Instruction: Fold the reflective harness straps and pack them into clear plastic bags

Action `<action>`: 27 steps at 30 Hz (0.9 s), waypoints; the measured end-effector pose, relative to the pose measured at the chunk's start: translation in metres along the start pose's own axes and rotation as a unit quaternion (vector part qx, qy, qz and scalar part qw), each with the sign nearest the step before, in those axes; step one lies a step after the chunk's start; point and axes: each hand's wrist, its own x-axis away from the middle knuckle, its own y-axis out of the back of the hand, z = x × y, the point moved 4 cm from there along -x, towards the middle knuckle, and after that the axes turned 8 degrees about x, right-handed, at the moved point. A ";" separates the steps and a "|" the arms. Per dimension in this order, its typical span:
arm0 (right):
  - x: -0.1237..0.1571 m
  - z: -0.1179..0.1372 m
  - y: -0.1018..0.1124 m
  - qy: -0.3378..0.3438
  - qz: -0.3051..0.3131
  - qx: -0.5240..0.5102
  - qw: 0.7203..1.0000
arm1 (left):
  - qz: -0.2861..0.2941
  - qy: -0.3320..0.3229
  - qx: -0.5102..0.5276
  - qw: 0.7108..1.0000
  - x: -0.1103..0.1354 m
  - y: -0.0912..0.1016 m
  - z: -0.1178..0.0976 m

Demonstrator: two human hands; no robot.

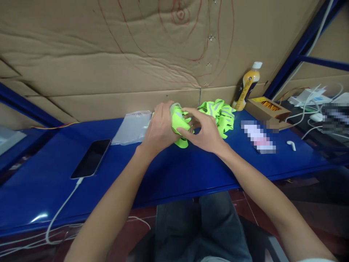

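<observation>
Fingers (188, 122) of both hands clench a neon vest (178, 125); more vests (220, 112) at two o'clock, phone (91, 158) at nine on the desk (163, 171).

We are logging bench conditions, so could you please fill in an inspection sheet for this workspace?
Surface: blue bench, glossy.
Job's things: neon bundle held in both hands; neon pile behind it.
Clutter: phone, plastic bag, bottle, box, earbud.
Grippers: left hand wrapped around the bundle; right hand pinching it.
Cables: white cable plugged into the phone; more white cables at the far right.
Surroundings: cardboard wall, blue frame.
</observation>
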 end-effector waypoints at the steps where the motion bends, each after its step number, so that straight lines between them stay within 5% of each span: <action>1: 0.000 -0.003 -0.003 0.008 0.016 -0.001 1.000 | 0.008 0.000 -0.006 1.000 0.000 0.001 0.001; 11: 0.001 -0.031 -0.032 -0.147 0.008 -0.168 0.975 | 0.112 -0.065 -0.067 0.989 0.008 -0.014 -0.014; 18: -0.002 -0.034 -0.026 -0.214 -0.044 -0.257 0.941 | 0.089 -0.059 -0.026 0.994 0.000 0.002 -0.018; 21: -0.005 -0.039 -0.022 -0.221 -0.058 -0.282 0.932 | 0.088 -0.041 -0.075 0.992 -0.004 0.010 -0.015; 27: -0.002 -0.034 -0.024 -0.167 -0.038 -0.197 0.965 | 0.101 -0.059 -0.127 0.985 0.000 0.003 -0.012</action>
